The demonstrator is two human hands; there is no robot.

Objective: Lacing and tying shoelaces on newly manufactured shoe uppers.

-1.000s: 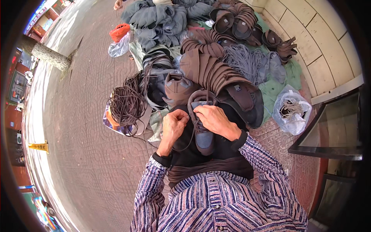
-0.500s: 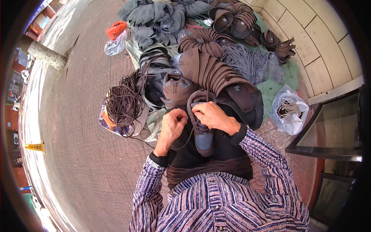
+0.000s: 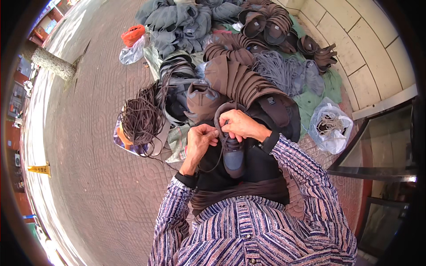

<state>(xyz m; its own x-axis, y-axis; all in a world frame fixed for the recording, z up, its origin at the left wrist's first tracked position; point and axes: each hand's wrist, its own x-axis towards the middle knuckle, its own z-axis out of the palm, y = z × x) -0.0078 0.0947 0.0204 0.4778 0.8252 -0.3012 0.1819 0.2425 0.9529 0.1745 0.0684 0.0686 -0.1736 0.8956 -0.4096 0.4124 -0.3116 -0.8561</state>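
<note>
Pinching at the shoe (image 3: 234,162), left hand (image 3: 200,142) and right hand (image 3: 242,125) have fingers together (on what, unclear), toe end seemingly laced, loose lace (image 3: 213,169) left of it apparently remaining.

No wording can be read clearly. Dark characters are borne by a yellow sign (image 3: 39,169) at the left edge. A blue sign (image 3: 41,16) is blurred at the upper left. Small pale labels are carried by a brown shoe piece (image 3: 278,114) right of centre and another (image 3: 277,36) near the top.
</note>
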